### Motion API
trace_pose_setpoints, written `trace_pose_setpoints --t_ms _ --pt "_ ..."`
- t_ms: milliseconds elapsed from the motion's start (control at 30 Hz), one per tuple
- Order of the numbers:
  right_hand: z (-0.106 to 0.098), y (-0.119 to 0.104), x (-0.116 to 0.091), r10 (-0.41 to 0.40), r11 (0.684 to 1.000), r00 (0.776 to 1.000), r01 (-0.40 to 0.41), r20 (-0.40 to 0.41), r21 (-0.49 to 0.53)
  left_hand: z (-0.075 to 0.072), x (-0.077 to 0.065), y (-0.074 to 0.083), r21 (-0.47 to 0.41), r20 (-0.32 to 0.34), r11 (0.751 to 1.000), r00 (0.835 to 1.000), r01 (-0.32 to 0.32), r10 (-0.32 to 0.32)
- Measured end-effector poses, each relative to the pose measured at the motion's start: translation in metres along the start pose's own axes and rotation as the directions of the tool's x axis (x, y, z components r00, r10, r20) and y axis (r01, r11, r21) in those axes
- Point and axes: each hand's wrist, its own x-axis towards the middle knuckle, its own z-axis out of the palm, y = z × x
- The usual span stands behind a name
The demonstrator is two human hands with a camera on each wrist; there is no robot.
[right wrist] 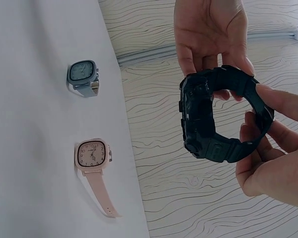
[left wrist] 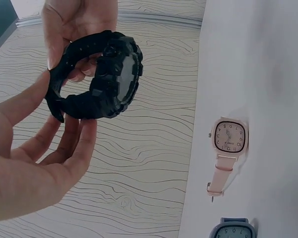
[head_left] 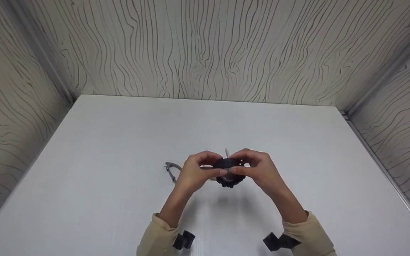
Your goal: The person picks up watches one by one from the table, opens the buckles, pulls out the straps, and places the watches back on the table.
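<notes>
Head view has the left hand [head_left: 194,170] and right hand [head_left: 262,169] closed in from opposite sides, thumbs and fingers pinching the strap [head_left: 226,163] of a chunky black sports watch. Both thumbs lie on the near side, tips close together. Held above the white table [head_left: 101,160], the watch has its strap bent round into a ring; whether the buckle is fastened cannot be told. On the tabletop, well apart from the grip in the right wrist view, a pink square-dial watch [right wrist: 92,154] lies face up with its strap extended, near a blue square-dial watch [right wrist: 82,71]. Beige sleeves [head_left: 158,236] cover the forearms; wood-grain panels [head_left: 198,53] stand behind and at both sides.
</notes>
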Motion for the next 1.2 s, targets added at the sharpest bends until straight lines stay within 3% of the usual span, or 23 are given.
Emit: trace_pose_setpoints --t_ms 233,767,1200 --pt "-0.0002 0.0009 -0.0003 -0.008 1.0 1.0 0.008 0.017 0.025 0.0011 -0.0001 -0.0019 -0.025 -0.005 1.0 1.0 -0.016 0.016" --pt "0.0008 0.0 0.0 0.018 1.0 1.0 -0.018 0.014 -0.015 0.0007 -0.0001 -0.0022 0.03 -0.027 0.999 0.999 -0.018 0.019" --pt "0.0002 0.0009 -0.0004 0.021 1.0 1.0 -0.021 0.012 0.004 0.0004 0.0004 -0.0015 0.015 -0.012 0.999 0.999 -0.036 0.036"
